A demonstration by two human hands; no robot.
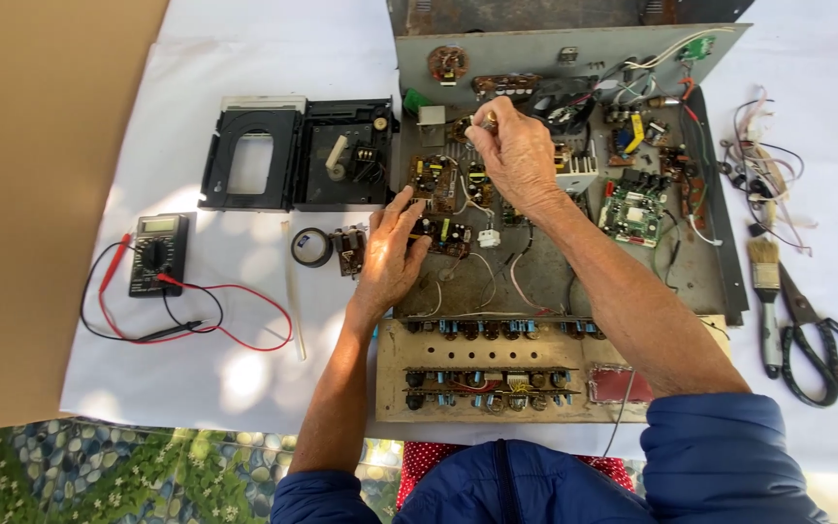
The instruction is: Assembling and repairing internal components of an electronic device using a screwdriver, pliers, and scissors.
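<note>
An opened metal chassis (pixel 545 277) full of circuit boards and wires lies on a white sheet. My left hand (pixel 387 254) rests on the chassis's left edge, its fingers pressing a small brown circuit board (pixel 435 182) and the board below it. My right hand (pixel 513 153) is raised over the middle of the chassis, fingertips pinched on a small metallic part (pixel 486 120). A green circuit board (pixel 632 212) sits to the right of that hand. The front panel (pixel 497 374) with rows of knob components lies nearest me.
A black disc-drive mechanism (pixel 295 153) lies open at left, with a digital multimeter (pixel 157 252) and its red and black leads (pixel 225 311). A roll of black tape (pixel 311 246) sits near the left hand. A brush (pixel 766 291), scissors (pixel 821 344) and loose wires (pixel 763 155) lie at right.
</note>
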